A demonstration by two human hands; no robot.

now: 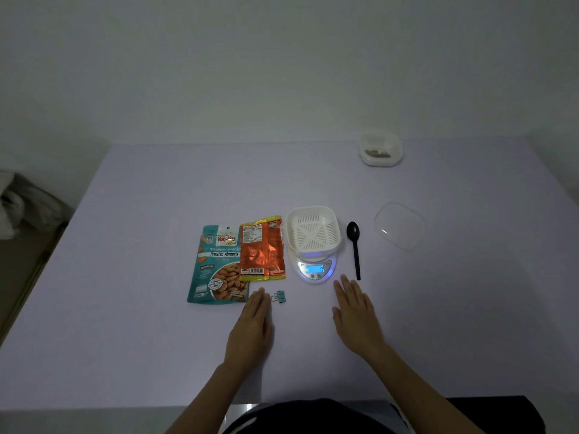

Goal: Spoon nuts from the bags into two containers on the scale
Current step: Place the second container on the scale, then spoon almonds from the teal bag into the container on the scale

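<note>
Left hand [253,324] and right hand [355,314] are lying flat on the surface [141,339], each grip open, holding nothing. The far container [380,148] is seemingly holding nuts already; the slotted container [312,230] on the scale [315,270] is sitting empty, between orange bag [261,249] and black spoon [355,245].

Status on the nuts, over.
Left hand, right hand flat on table, empty. White slotted container empty on digital scale; black plastic spoon beside it. Teal almond bag, orange foil bag untouched. Nothing blocking.
</note>
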